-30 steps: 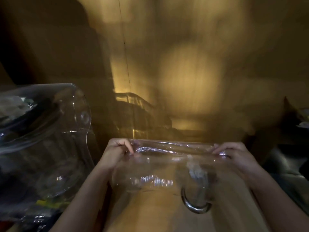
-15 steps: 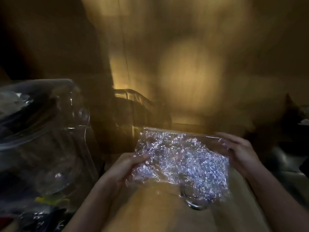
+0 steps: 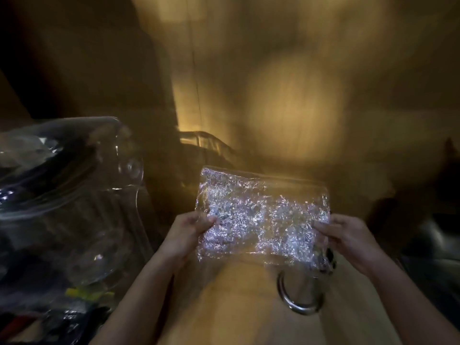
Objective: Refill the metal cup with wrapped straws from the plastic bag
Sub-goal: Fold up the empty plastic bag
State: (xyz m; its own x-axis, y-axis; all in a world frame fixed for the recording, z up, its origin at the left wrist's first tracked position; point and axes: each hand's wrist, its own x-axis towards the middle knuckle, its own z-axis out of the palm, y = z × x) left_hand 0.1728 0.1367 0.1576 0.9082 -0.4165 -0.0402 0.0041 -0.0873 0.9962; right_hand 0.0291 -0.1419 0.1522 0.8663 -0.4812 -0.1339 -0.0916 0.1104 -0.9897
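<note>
The plastic bag (image 3: 263,217) has been tipped up to face the camera, its crinkled side catching light. The left hand (image 3: 189,232) and right hand (image 3: 348,237) pinch its side edges, above the metal cup (image 3: 300,292) on the surface (image 3: 224,307). No straws visible; the bag looks emptied.

No text, label, brand, number or sign can be read anywhere. The crinkled clear plastic bag (image 3: 261,217) held between the hands shows only glare, and the round shiny metal cup (image 3: 300,295) just below it and the big clear plastic container (image 3: 74,195) off to the left are blurred and bare of lettering.
</note>
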